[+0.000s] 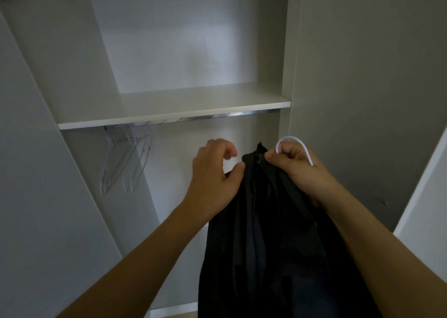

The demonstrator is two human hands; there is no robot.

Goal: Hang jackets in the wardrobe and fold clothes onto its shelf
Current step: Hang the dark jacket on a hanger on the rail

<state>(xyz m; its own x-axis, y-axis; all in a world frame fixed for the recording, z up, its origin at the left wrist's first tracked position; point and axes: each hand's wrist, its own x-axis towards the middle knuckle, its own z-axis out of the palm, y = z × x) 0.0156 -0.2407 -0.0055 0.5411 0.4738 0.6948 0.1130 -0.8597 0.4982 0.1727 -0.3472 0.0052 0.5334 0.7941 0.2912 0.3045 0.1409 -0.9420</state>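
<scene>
Wardrobe (72, 80) open; shelf (174, 109) bare, rail (217, 117) carries only clear hangers (125, 163) at left, so nothing hung or folded yet, by the look. Black zip jacket (271, 233) hangs limp below rail, centre-right, on white hanger (294, 141). R hand (300, 170) curled round hook + collar. L hand (215, 179) loosely curled at jacket edge; grip unclear.

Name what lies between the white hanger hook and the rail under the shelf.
Nothing: in the head view, only bare wardrobe back wall separates the white hook from the rail.
</scene>
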